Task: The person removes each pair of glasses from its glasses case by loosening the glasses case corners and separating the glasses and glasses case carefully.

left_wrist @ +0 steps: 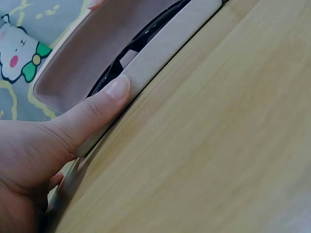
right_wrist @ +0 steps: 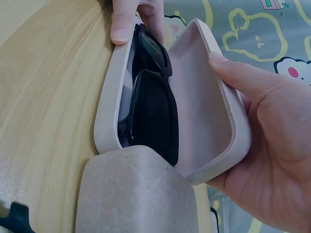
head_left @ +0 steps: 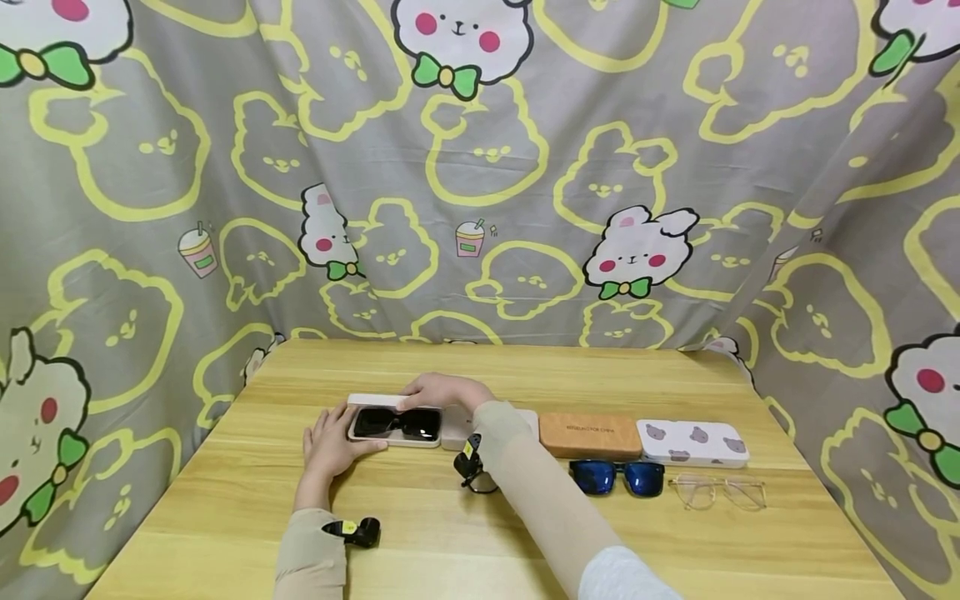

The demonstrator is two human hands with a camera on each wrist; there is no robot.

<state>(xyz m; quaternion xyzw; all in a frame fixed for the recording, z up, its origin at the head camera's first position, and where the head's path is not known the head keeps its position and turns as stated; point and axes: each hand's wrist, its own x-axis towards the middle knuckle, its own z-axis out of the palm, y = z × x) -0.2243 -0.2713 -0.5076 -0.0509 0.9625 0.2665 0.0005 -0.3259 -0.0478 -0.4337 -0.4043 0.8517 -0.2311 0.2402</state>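
A pale glasses case point(head_left: 416, 443) lies open on the table with black sunglasses point(head_left: 420, 425) inside, their dark lenses facing up. My left hand point(head_left: 330, 446) grips the case's left end; in the left wrist view its thumb point(left_wrist: 116, 90) presses on the front rim. My right hand point(head_left: 446, 389) holds the raised lid point(right_wrist: 199, 97) from behind, thumb over its rim and the other fingers mostly hidden. In the right wrist view the sunglasses stand partly above the base's rim.
Right of the open case stand a closed pale case point(right_wrist: 136, 189), a tan-brown case point(head_left: 588, 437) and a bear-print case point(head_left: 693, 442). Blue-lensed sunglasses point(head_left: 618, 477) and clear-framed glasses point(head_left: 723, 492) lie in front. Dark-rimmed glasses point(head_left: 480, 482) are partly hidden by the right wrist. A patterned curtain surrounds the table.
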